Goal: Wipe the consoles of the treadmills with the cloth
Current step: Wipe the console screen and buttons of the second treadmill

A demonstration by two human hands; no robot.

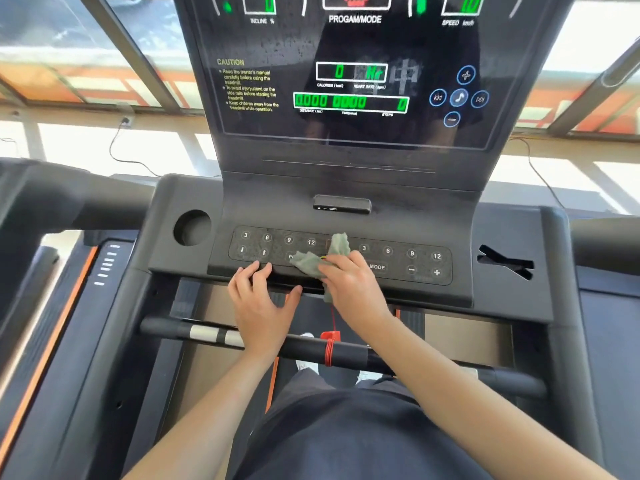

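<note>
1. green cloth: bunched under the right grip, whose fingers curl over it and press it on the button panel of the console. one corner stands up just beyond the fingertips and another hangs below the palm.
2. left grip: holds nothing. its fingers are straight and spread, with the tips resting on the panel's front edge just beside the right grip.
3. progress, as judged: wiping stands at mid-panel. keys to the left of both grips look dull and speckled, and keys to the right read clearer. whether either side has been wiped cannot be told.
4. display screen: well above both grips, it shows haze and streaks, so it probably remains to be done.
5. cup holder: beyond the left grip, its state is unclear.
6. only this one treadmill's console can be assessed; any others remain unjudged.
</note>
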